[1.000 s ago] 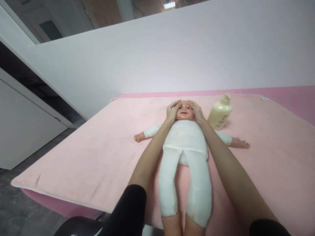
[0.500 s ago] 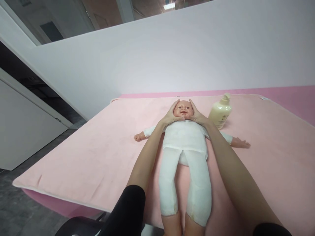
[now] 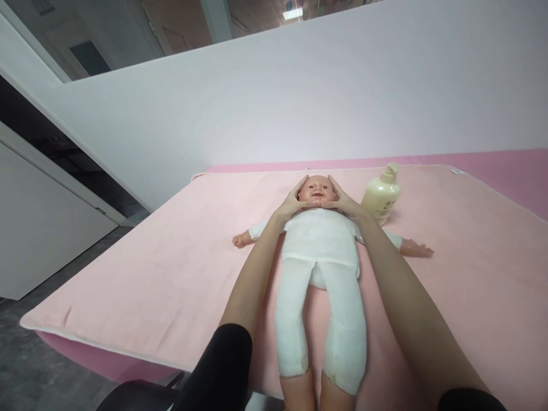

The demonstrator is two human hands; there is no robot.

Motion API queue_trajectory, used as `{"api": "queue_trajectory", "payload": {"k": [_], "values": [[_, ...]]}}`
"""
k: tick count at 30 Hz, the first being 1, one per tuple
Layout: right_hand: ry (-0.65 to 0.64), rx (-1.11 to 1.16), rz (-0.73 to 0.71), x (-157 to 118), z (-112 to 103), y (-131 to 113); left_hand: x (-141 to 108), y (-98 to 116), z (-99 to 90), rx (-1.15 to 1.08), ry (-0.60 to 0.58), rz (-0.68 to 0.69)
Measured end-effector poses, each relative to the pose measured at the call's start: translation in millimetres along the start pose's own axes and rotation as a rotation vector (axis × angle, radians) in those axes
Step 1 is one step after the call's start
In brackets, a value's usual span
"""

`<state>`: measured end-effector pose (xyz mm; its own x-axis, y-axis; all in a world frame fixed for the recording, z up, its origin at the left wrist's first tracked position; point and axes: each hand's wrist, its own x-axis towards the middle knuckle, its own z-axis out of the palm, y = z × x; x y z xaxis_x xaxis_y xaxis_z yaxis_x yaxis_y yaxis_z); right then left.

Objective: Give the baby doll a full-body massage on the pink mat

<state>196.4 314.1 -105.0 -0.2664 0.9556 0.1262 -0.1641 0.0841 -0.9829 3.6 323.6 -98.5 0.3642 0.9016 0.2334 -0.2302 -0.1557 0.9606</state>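
Pink cloth covers most of the tabletop, and on it we have a doll lying on its back, its head toward the far edge and its legs reaching to the near edge, where the feet pass out of view. Its arms lie out sideways, one toward the left edge, one toward the right.

As we judge it, the step in hand is a stroke or hold on the doll's face, made with both hands together. Our left hand and our right hand cup the head from either side. On each, the fingers are nearly straight and lie along the side of the head, pointing to the far edge, while the thumb is spread well away from them. Our left thumb and right thumb lie across the chin, their tips nearly meeting. Neither hand is closed around anything; how hard we press, we cannot tell.

A next move from this hold would, we think, call for both thumbs to travel evenly and lightly, with the fingers steadying the head so that it does not roll.

A yellow pump bottle stands near the far edge, to the right of the head and just beyond our right wrist.
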Motion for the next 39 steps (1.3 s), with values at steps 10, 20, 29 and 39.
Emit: {"api": "queue_trajectory", "payload": {"k": [10, 20, 29, 39], "values": [[-0.037, 0.151, 0.034, -6.4, 0.8, -6.6, 5.4, -9.3, -5.6, -0.116, -0.023, -0.006], [-0.005, 0.209, 0.018, -1.3, -0.5, -4.8, 9.7, -14.6, -8.7, -0.124, 0.037, 0.006], [0.022, -0.146, 0.003, 4.9, 1.9, 0.7, 6.6, -13.5, -5.4, 0.092, 0.066, 0.017], [-0.037, -0.01, 0.0, 1.6, -0.8, 0.9, -2.7, -0.5, 2.9, -0.11, 0.062, -0.067]]}}
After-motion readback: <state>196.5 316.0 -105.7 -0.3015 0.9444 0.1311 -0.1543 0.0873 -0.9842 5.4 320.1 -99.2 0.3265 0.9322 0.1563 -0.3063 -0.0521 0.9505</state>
